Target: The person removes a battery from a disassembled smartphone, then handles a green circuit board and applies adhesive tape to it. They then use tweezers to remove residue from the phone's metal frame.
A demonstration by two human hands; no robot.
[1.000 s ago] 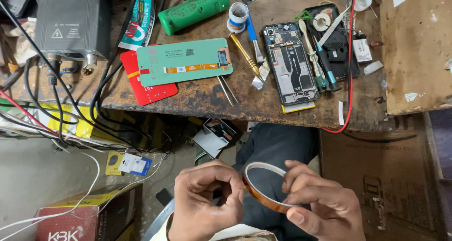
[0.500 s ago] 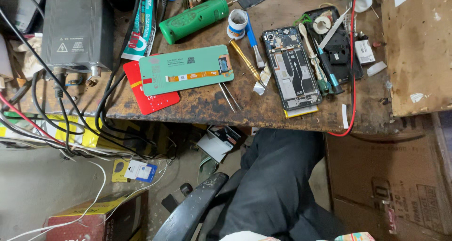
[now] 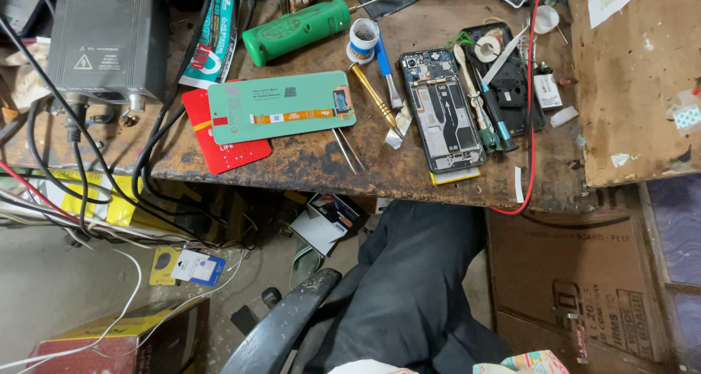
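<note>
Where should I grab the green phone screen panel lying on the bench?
Take the green rectangular screen panel by its two long edges near the left end, from above. It lies flat on a red card, and the orange flex cable along its middle should stay untouched.

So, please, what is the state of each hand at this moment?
Left hand: not in view, so its state cannot be told.
Right hand: not in view either; cannot be told.

Worn wooden bench — opened phone, green panel, tweezers.
</note>
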